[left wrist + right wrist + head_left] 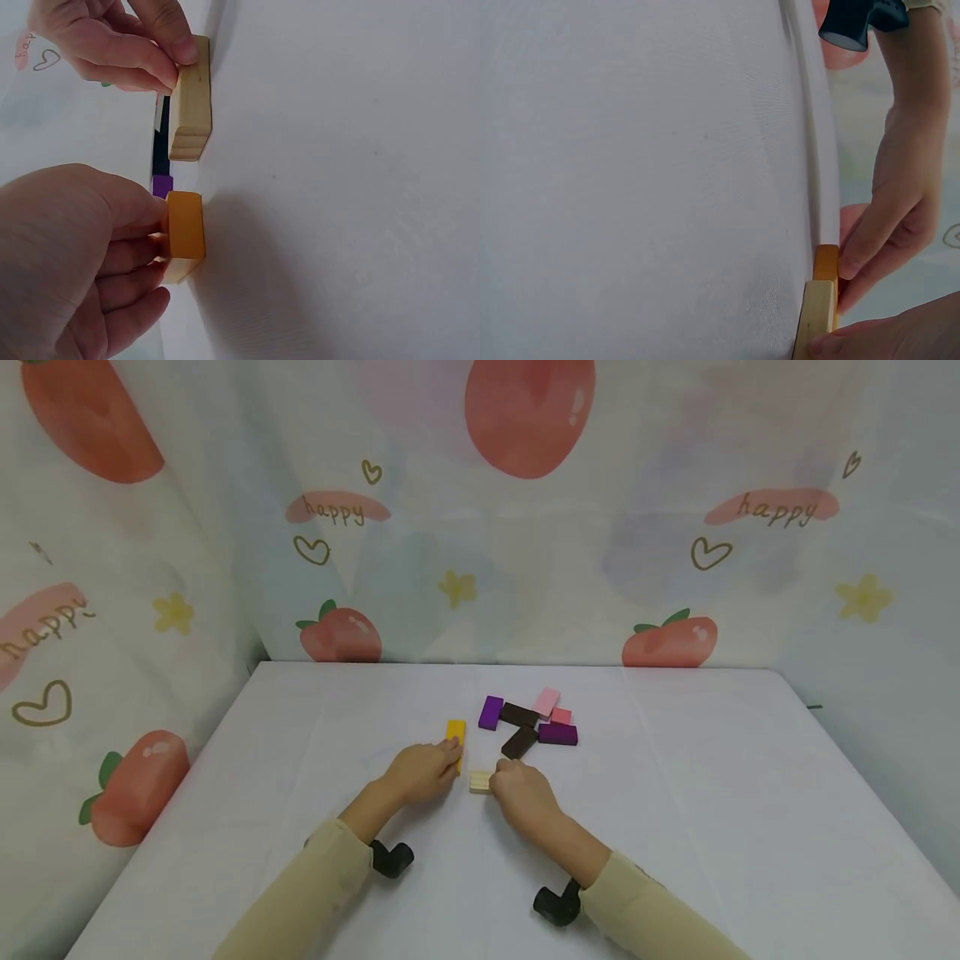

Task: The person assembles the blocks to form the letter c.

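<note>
My left hand (423, 772) pinches a yellow wooden block (456, 729) that lies lengthwise away from me on the white table. In the left wrist view, the fingertips meet the side of this yellow block (186, 225), with its bare wood underside partly showing. To the right, my right hand (525, 795) grips the right end of a plain, unpainted wooden block (479, 782). Thumb and fingers hold one end of that plain block (191, 109) in the left wrist view. A small gap separates the two blocks in the head view.
Beyond the hands lie purple blocks (558, 734), dark brown blocks (519, 742), a light pink block (547, 702) and a coral block (561, 716), loosely grouped. A printed curtain (525, 568) hangs behind the white table (675, 818). Black wrist devices (557, 906) are on both arms.
</note>
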Demonstrator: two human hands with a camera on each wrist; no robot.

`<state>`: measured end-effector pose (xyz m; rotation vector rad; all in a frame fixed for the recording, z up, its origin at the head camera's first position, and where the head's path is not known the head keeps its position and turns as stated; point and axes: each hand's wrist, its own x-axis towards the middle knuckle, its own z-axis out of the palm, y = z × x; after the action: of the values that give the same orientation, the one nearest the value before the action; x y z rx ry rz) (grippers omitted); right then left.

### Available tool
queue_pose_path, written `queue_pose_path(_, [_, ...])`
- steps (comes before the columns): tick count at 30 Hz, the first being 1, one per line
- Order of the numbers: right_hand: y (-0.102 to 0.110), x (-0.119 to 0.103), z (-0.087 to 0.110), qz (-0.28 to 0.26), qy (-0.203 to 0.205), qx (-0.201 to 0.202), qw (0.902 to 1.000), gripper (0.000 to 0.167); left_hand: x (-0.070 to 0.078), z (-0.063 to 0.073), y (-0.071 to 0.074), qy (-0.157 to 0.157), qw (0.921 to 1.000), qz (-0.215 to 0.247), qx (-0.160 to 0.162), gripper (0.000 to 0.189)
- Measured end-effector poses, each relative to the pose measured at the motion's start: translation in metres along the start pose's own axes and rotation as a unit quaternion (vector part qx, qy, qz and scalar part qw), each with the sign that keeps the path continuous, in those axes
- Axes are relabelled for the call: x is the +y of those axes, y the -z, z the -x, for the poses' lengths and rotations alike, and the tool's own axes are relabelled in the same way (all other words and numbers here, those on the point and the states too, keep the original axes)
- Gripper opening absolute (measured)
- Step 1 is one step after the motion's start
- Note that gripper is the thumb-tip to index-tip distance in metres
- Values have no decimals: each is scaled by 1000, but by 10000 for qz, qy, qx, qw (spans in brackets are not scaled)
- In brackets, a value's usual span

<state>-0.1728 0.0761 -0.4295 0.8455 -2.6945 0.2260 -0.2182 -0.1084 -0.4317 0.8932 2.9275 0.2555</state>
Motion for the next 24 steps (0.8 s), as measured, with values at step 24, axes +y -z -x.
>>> queue_pose_path(24, [7, -11, 27, -279, -242, 266, 9990, 8, 23, 33, -4, -196, 9997, -128, 111, 39])
